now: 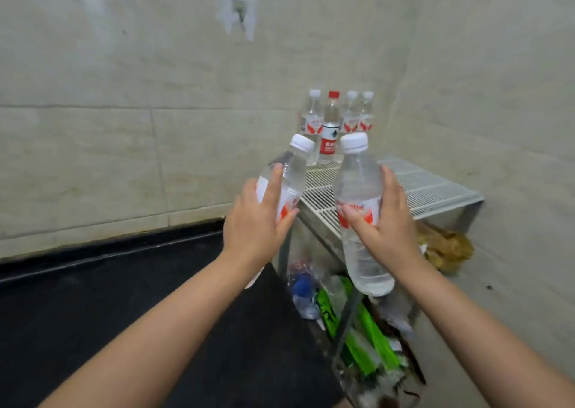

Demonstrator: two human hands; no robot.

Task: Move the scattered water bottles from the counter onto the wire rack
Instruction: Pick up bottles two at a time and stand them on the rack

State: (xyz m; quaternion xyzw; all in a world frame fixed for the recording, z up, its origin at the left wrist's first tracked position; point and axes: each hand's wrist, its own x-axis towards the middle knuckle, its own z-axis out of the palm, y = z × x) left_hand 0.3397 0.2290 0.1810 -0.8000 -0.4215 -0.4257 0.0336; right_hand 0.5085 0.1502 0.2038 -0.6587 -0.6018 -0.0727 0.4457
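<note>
My left hand (255, 224) grips a clear white-capped water bottle (291, 171) with a red-and-white label, tilted to the right. My right hand (384, 224) holds a second white-capped bottle (357, 186) upright by its label. Both bottles hang in the air just at the near left edge of the white wire rack (435, 186). At the rack's back left corner stand several bottles (334, 121), one of them with a red cap (329, 127).
A black counter (130, 298) runs along the tiled wall on the left. Under the rack lie crumpled plastic bottles and green packaging (367, 339). A brownish bag (445, 246) sits beneath the rack's right side. The walls meet in a corner behind the rack.
</note>
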